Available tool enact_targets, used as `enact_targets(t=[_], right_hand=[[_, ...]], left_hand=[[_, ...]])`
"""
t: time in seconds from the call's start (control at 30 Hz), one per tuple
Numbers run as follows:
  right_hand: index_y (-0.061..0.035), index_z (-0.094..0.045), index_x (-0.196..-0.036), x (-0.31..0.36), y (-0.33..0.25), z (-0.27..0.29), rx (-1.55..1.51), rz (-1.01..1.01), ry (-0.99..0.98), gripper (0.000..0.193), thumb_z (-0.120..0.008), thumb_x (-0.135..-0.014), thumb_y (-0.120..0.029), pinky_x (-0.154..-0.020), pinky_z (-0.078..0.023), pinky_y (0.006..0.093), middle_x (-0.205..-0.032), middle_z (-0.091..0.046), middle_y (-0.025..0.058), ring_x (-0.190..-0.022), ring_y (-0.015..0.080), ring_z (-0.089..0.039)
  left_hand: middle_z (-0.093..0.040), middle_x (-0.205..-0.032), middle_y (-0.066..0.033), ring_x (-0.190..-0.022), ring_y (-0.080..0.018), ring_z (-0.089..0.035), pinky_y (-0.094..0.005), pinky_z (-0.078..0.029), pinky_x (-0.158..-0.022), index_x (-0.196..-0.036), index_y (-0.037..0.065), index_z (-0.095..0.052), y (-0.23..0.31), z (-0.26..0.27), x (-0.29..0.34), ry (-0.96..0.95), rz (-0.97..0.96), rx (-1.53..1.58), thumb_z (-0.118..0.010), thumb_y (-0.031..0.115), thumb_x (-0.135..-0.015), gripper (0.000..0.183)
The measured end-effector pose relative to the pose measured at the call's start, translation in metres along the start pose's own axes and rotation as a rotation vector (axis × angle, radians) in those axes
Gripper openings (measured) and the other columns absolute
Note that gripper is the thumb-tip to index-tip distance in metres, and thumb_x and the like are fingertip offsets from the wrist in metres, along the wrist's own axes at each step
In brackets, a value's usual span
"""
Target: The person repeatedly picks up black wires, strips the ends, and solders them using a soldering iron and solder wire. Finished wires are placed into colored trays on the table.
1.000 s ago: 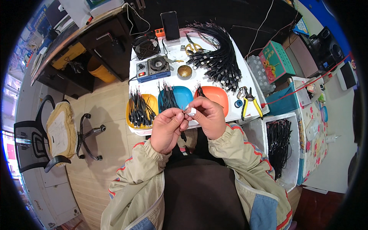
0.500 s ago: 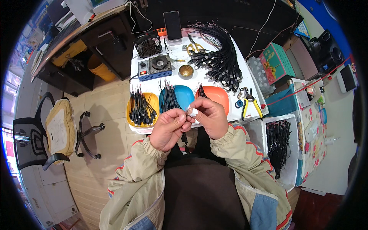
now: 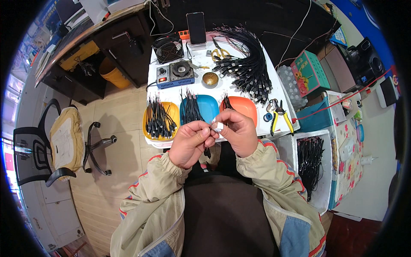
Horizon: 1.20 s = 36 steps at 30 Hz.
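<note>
My left hand [image 3: 189,144] and my right hand [image 3: 240,133] meet in front of me, just past the table's near edge. Both are closed, thumb against fingers, on a thin black cable [image 3: 207,153] whose lower end dangles beneath them. Its upper end is mostly hidden by the fingertips. A small white piece [image 3: 218,127] shows at my right thumb tip; whether it is a wrap or a loose part I cannot tell. Behind the hands, short black cables lie in a yellow tray [image 3: 175,112], a blue tray [image 3: 209,107] and an orange tray [image 3: 246,109].
Further back are a solder pot [image 3: 176,73] with a lit red switch, a fan [image 3: 168,49], a round tin [image 3: 210,79], an upright phone [image 3: 196,28] and a large cable bundle [image 3: 250,64]. Yellow-handled pliers [image 3: 281,120] lie right, above a white foam box [image 3: 326,171] of cables.
The hands stay together on the cable, with only slight finger movement. The whole view has shifted a little.
</note>
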State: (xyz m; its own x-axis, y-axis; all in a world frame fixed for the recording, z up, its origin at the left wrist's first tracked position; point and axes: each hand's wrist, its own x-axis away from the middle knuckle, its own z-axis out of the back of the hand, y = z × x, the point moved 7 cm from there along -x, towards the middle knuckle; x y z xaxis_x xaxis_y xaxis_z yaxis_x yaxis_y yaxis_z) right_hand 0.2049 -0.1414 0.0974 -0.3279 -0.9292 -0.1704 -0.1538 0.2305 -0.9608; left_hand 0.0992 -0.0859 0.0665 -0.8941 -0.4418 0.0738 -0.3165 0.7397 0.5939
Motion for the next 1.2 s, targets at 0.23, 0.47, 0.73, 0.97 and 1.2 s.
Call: enact_targets(t=[0.23,0.47,0.73,0.97,1.2], right_hand=[[-0.0005,-0.056,-0.102,0.003,0.023,-0.011,-0.525,-0.223,-0.033,0.014,-0.060,-0.090,-0.006,-0.069,-0.049,0.0236,-0.090,-0.059,0.0043,-0.077,0.0117,-0.059],[0.0005,-0.058,-0.101,0.000,0.004,-0.007,-0.224,-0.253,-0.145,0.015,-0.063,-0.088,-0.005,-0.073,-0.049,0.0229,-0.092,-0.061,0.0040,-0.083,0.0099,-0.060],[0.0007,-0.059,-0.099,0.002,0.012,-0.004,-0.296,-0.310,-0.084,0.013,-0.063,-0.088,-0.006,-0.072,-0.050,0.0231,-0.089,-0.062,0.0037,-0.080,0.0098,-0.060],[-0.0010,-0.058,-0.098,0.005,0.021,0.002,-0.309,-0.328,-0.113,0.011,-0.060,-0.089,-0.007,-0.070,-0.049,0.0229,-0.088,-0.062,0.0032,-0.078,0.0094,-0.060],[-0.0023,-0.051,-0.109,0.015,0.077,0.001,-0.773,-0.683,-0.198,0.023,-0.058,-0.088,-0.010,-0.072,-0.049,0.0247,-0.092,-0.059,0.0056,-0.077,0.0115,-0.059]], left_hand=[[-0.065,-0.090,-0.0125,-0.067,-0.0111,-0.050,-0.0250,-0.042,-0.064,-0.097,-0.001,-0.061,-0.001,0.000,0.001,-0.052,-0.005,0.070,-0.057,0.012,-0.093,0.014],[-0.066,-0.090,-0.0125,-0.064,-0.0106,-0.047,-0.0230,-0.041,-0.062,-0.095,-0.002,-0.062,-0.006,0.001,0.003,-0.118,0.109,0.032,-0.058,0.012,-0.093,0.015],[-0.066,-0.090,-0.0131,-0.065,-0.0110,-0.049,-0.0230,-0.043,-0.063,-0.097,-0.003,-0.062,-0.007,0.003,0.003,-0.046,0.013,0.007,-0.058,0.009,-0.092,0.013],[-0.067,-0.095,-0.0126,-0.079,-0.0134,-0.061,-0.0257,-0.051,-0.071,-0.103,-0.005,-0.062,0.004,0.007,0.005,0.022,-0.109,-0.367,-0.057,0.000,-0.090,0.015],[-0.068,-0.081,-0.0092,-0.066,-0.0100,-0.058,-0.0214,-0.048,-0.060,-0.095,-0.006,-0.067,-0.007,0.012,0.000,0.067,-0.179,-0.783,-0.058,0.001,-0.090,0.012]])
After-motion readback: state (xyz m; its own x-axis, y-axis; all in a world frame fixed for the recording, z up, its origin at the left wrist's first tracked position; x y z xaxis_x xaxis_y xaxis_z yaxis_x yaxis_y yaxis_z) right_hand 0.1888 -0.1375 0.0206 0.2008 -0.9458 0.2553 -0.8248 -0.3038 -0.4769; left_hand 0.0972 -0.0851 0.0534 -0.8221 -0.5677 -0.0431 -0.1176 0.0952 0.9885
